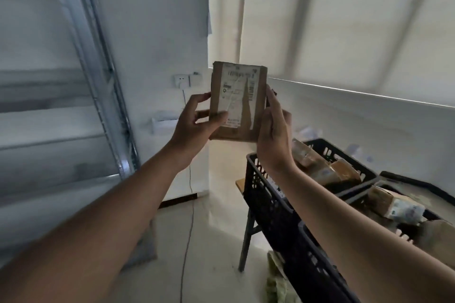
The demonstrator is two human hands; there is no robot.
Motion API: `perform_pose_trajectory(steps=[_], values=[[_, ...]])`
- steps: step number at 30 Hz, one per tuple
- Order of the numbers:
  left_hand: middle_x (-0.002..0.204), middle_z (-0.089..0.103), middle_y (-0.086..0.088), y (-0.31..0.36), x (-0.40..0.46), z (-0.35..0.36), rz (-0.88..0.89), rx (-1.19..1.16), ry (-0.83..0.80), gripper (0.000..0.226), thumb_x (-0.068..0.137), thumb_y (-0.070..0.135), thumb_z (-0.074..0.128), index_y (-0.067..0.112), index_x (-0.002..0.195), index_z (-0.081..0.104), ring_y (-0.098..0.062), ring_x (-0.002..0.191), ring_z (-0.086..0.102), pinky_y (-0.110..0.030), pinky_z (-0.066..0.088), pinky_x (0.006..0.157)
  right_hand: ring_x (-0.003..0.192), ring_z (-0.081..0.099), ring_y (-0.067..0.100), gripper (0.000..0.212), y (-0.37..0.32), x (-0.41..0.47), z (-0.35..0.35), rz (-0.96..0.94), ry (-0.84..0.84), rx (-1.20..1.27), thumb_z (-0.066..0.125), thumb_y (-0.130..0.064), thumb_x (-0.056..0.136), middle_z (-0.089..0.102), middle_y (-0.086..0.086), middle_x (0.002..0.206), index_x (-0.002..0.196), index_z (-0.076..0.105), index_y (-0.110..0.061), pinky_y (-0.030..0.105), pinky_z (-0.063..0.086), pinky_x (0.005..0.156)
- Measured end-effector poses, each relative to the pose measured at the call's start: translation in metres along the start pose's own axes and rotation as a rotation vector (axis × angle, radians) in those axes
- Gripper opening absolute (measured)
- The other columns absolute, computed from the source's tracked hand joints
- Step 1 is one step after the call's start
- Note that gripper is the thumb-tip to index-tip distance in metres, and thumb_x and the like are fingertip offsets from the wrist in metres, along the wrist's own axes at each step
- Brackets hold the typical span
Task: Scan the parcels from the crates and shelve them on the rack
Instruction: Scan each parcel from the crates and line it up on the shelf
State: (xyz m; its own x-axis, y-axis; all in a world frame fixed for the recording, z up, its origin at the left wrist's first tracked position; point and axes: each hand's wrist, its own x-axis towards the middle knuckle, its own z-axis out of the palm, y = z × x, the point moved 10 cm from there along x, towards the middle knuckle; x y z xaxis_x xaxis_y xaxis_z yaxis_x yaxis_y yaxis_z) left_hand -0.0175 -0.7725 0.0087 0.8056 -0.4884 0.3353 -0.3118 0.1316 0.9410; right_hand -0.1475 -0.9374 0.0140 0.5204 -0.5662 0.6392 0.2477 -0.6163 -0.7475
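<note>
A flat brown cardboard parcel with a white shipping label and barcodes is held upright in front of me at chest height. My left hand grips its left edge, thumb on the label. My right hand grips its right edge from the side. Two black plastic crates stand at the lower right; the near crate and the far crate hold several taped brown parcels. The metal rack rises on the left, blurred.
The crates rest on a small table with dark legs. A wall socket and a thin cable run down the white wall to the shiny floor. A greenish cloth lies below the near crate. Bright windows fill the back right.
</note>
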Motion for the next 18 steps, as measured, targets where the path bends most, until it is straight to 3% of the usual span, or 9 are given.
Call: perform_pose_trajectory(steps=[2, 5, 8, 10, 12, 16, 18], values=[[0.119, 0.071, 0.003, 0.007, -0.01, -0.046, 0.009, 0.024, 0.052, 0.051, 0.095, 0.027, 0.08, 0.032, 0.139, 0.055, -0.005, 0.105, 0.072, -0.03, 0.064, 0.083, 0.107, 0.049, -0.012, 0.052, -0.024, -0.006, 0.039, -0.032, -0.041, 0.031, 0.031, -0.03, 0.11, 0.045, 0.009, 0.125, 0.161, 0.041, -0.031, 0.001, 0.042, 0.085], [0.125, 0.069, 0.001, 0.014, -0.027, -0.117, 0.013, 0.054, 0.121, 0.051, 0.094, 0.029, 0.08, 0.034, 0.138, 0.055, -0.012, 0.115, 0.069, -0.032, 0.065, 0.087, 0.112, 0.05, 0.0, 0.048, -0.061, -0.021, 0.103, -0.058, -0.139, 0.116, 0.031, -0.02, 0.116, 0.042, 0.009, 0.13, 0.162, 0.038, -0.028, 0.003, 0.049, 0.081], [0.13, 0.066, 0.003, 0.023, -0.045, -0.19, 0.031, 0.072, 0.202, 0.051, 0.094, 0.024, 0.08, 0.026, 0.139, 0.056, 0.0, 0.107, 0.071, -0.029, 0.064, 0.084, 0.112, 0.05, -0.006, 0.049, -0.095, -0.037, 0.165, -0.073, -0.179, 0.159, 0.031, -0.019, 0.116, 0.041, 0.006, 0.129, 0.162, 0.038, -0.034, 0.007, 0.052, 0.084], [0.134, 0.065, 0.004, 0.031, -0.057, -0.236, 0.04, 0.104, 0.237, 0.051, 0.094, 0.023, 0.08, 0.022, 0.139, 0.057, 0.01, 0.102, 0.069, -0.025, 0.063, 0.08, 0.112, 0.048, -0.012, 0.05, -0.115, -0.048, 0.206, -0.077, -0.191, 0.191, 0.031, -0.019, 0.116, 0.042, 0.006, 0.127, 0.16, 0.038, -0.04, 0.019, 0.056, 0.093], [0.135, 0.065, 0.002, 0.038, -0.068, -0.281, 0.04, 0.125, 0.262, 0.05, 0.095, 0.022, 0.079, 0.02, 0.14, 0.058, 0.01, 0.1, 0.07, -0.021, 0.062, 0.078, 0.113, 0.047, -0.012, 0.049, -0.137, -0.06, 0.247, -0.078, -0.214, 0.248, 0.032, -0.019, 0.116, 0.041, 0.006, 0.127, 0.159, 0.039, -0.041, 0.03, 0.058, 0.098], [0.127, 0.071, 0.006, 0.051, -0.088, -0.368, 0.049, 0.156, 0.323, 0.05, 0.096, 0.018, 0.078, 0.018, 0.142, 0.059, -0.001, 0.105, 0.073, -0.022, 0.061, 0.08, 0.105, 0.047, -0.021, 0.049, -0.183, -0.084, 0.319, -0.086, -0.249, 0.296, 0.033, -0.012, 0.115, 0.042, 0.01, 0.123, 0.162, 0.04, -0.025, 0.002, 0.043, 0.093], [0.126, 0.073, 0.007, 0.054, -0.099, -0.412, 0.057, 0.205, 0.369, 0.051, 0.095, 0.022, 0.08, 0.021, 0.142, 0.06, -0.008, 0.11, 0.074, -0.025, 0.063, 0.083, 0.106, 0.047, -0.018, 0.051, -0.205, -0.096, 0.356, -0.094, -0.289, 0.301, 0.032, -0.012, 0.115, 0.042, 0.008, 0.122, 0.162, 0.039, -0.028, -0.002, 0.039, 0.088]])
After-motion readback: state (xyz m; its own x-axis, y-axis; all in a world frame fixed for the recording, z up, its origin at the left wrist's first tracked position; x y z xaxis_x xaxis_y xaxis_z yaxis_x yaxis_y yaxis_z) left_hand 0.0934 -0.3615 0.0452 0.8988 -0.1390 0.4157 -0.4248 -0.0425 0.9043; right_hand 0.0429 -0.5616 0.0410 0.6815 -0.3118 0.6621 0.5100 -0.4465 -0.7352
